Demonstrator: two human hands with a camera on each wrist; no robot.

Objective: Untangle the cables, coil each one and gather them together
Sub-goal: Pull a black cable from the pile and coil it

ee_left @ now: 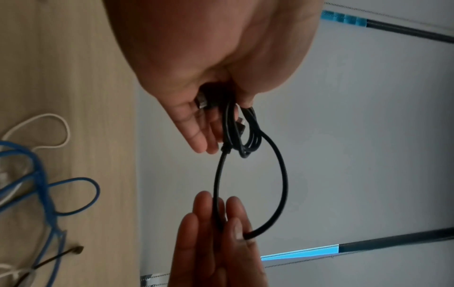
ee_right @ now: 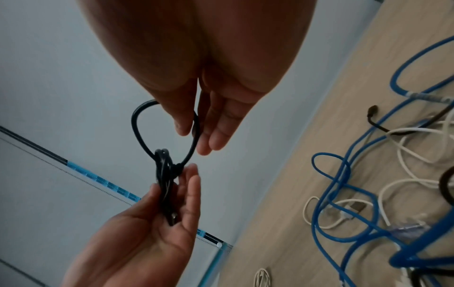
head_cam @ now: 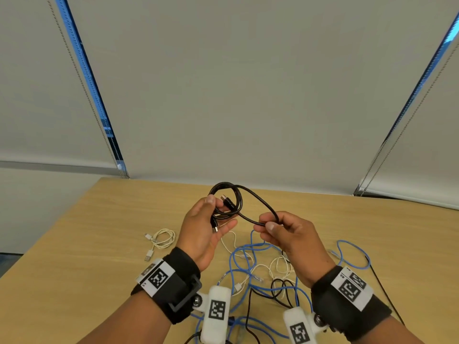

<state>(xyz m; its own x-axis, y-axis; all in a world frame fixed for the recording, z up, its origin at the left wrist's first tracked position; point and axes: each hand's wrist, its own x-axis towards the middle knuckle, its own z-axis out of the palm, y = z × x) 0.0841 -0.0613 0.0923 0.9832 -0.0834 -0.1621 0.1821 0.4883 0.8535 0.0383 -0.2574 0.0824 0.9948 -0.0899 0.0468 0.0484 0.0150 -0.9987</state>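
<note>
Up above the table (head_cam: 99,244), both hands hold one black cable (head_cam: 250,194) clear of the wood. The left hand (head_cam: 201,232) has its thumb and fingers curled round a small bundle of black turns, with two plug ends showing at the palm; one plug points away from the person inside the bundle, the other lies along the fingers. From that bundle a single larger loop runs out to the person's right, its long axis lying roughly left to right between the hands. The right hand (head_cam: 290,234) pinches the far end of this loop between thumb and forefinger, the other fingers loosely bent behind. In the left wrist view the loop (ee_left: 282,174) hangs as a drawn-out oval from the bundle to the pinching fingertips (ee_left: 236,229).

Below the hands, on the near part of the table, lies a tangle: a long blue cable (head_cam: 238,254) in many crossing loops, a white cable (head_cam: 280,266) threaded through it, and a thin black cable (head_cam: 283,289) among them. Well apart to the left a second white cable (head_cam: 162,238) sits coiled flat on the wood, its two plugs trailing toward the near left. Both wrists wear black bands with printed square markers.
</note>
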